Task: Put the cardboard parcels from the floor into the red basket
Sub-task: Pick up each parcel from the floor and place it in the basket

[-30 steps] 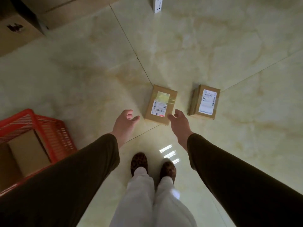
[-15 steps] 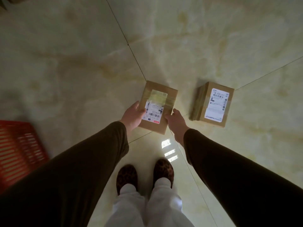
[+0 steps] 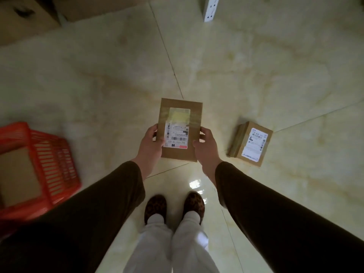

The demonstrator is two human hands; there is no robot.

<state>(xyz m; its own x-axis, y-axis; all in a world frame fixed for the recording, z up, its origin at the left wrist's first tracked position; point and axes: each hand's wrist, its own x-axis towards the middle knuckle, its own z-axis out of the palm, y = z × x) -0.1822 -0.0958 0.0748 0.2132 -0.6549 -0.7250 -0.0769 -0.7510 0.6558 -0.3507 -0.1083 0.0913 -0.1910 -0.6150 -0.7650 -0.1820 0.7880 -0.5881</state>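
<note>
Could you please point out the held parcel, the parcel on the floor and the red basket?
held parcel point(image 3: 180, 133): head view, its white label.
parcel on the floor point(image 3: 254, 143): head view, its label.
red basket point(image 3: 53, 160): head view, its slatted wall.

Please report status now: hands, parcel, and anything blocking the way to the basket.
Left hand and right hand grip held parcel, lifted. Second parcel on floor, right. Red basket to the left; path looks clear.
</note>
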